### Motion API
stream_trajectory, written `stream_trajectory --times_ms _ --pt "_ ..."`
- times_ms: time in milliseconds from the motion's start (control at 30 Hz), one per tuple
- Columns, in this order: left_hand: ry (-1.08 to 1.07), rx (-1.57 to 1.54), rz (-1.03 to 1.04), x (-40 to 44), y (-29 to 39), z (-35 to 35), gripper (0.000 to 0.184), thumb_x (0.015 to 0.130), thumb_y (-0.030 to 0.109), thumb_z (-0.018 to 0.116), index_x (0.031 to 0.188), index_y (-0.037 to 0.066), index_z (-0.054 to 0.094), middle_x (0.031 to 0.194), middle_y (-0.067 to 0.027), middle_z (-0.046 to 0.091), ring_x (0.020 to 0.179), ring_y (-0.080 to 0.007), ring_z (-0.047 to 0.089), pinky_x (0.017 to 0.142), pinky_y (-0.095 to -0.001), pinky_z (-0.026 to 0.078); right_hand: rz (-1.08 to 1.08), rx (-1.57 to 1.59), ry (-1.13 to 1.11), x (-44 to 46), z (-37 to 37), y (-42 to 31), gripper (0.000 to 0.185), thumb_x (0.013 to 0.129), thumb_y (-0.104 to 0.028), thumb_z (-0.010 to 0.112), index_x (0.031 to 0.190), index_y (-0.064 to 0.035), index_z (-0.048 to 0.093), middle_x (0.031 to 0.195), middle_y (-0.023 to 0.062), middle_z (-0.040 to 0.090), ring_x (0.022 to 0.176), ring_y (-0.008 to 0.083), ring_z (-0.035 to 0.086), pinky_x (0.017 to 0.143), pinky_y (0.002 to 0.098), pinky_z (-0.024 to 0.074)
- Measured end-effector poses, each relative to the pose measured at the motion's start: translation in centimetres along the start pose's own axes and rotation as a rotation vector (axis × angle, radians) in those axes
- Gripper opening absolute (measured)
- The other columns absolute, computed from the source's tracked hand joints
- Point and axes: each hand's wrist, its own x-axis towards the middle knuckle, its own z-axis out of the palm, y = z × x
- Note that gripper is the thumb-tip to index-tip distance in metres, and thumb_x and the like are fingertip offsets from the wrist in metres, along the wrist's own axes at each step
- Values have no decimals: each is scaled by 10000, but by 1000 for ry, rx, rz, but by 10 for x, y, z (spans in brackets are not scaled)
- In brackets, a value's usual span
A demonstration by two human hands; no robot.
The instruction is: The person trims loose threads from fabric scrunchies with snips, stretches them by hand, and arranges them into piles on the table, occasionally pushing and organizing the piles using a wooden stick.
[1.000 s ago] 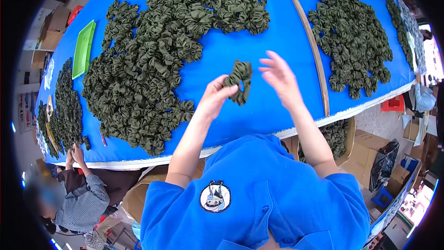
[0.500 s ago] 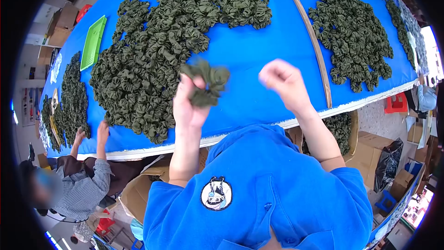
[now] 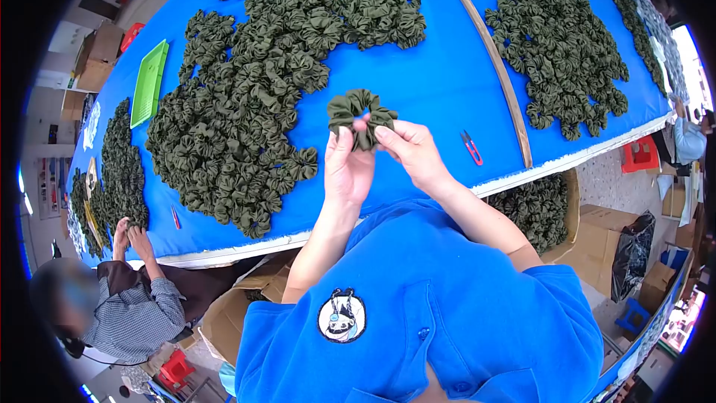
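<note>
Your left hand [image 3: 349, 172] and right hand [image 3: 418, 155], closed in thumb-and-finger pinches, grip a ruffled dark-green fabric ring [image 3: 343, 109] by its near edge — probably to keep its hole spread — above the blue-covered bench [image 3: 440, 89]. Red-handled snips [image 3: 472, 148] lie within reach; a long brown wooden strip [image 3: 492, 60] appears to separate two heaps of similar rings [image 3: 556, 45].

EXPOSURE: bright, even | GLARE: white opening [image 3: 691, 63] at right edge, overexposed | SHADOWS: soft | DISTORTION: wide-angle, table [image 3: 440, 78] edge bowed, corners black | FOCUS: scrunchie [image 3: 342, 111] sharp | BLUR: smeared patch over co-worker's head [image 3: 66, 295]
</note>
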Motion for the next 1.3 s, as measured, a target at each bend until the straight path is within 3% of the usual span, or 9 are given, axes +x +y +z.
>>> stream_trajectory --times_ms 233,467,633,767,800,1033,1100,1200,1300 --pt "14 -320 -22 -21 61 -23 298 944 259 482 1162 59 511 658 44 558 789 -169 560 961 -388 380 -328 258 371 54 -131 -40 234 923 -195 519 783 -30 609 582 3 494 510 84 435 488 213 368" --pt "88 -177 -84 4 8 -38 378 936 308 500 1235 82 453 691 21 576 842 -167 603 911 -347 414 141 118 122 25 -58 1 456 925 -285 534 1278 -9 446 1048 140 598 887 200 602 753 291 497" --pt "-21 302 -419 32 -6 -50 374 901 251 580 1200 61 462 923 -93 604 845 -204 594 831 -322 456 123 -80 167 21 -73 22 421 753 9 650 1166 7 563 1027 126 616 828 170 598 741 265 494" --pt "415 1297 146 111 29 -111 454 799 218 681 1141 2 475 1035 -150 516 899 -220 548 793 -306 469 -57 -186 514 22 -134 -71 321 799 -34 578 1120 -9 566 979 101 614 835 154 592 702 238 476" --pt "515 1458 230 135 42 -119 568 748 276 716 1163 -6 449 1087 -161 458 961 -268 526 809 -341 466 -356 -156 604 30 -179 -74 265 838 -79 575 1089 2 549 926 102 608 808 147 595 669 228 467" --pt "741 1975 151 205 51 -161 425 774 277 671 1084 27 523 1137 -151 459 979 -305 534 820 -386 462 -549 81 555 1 -285 -97 363 859 -116 621 1176 21 508 1035 161 583 965 240 561 845 344 467" --pt "622 1664 114 192 54 -156 394 784 254 655 1076 22 530 1123 -145 482 974 -293 540 819 -376 461 -261 -44 965 16 -264 -80 309 858 -91 602 1144 7 536 1006 133 602 924 201 580 803 281 485" --pt "287 749 5 152 63 -137 303 814 186 608 1055 10 553 1080 -127 553 957 -256 558 815 -347 460 -117 -126 802 16 -213 -37 293 850 -99 609 1124 -4 567 990 117 626 878 178 602 762 240 488" --pt "118 569 -94 100 58 -90 291 842 160 561 1083 -3 550 1060 -126 577 946 -226 566 824 -331 455 -72 -315 488 23 -144 -20 285 851 -120 623 1109 -5 590 996 113 649 899 174 614 800 258 482"
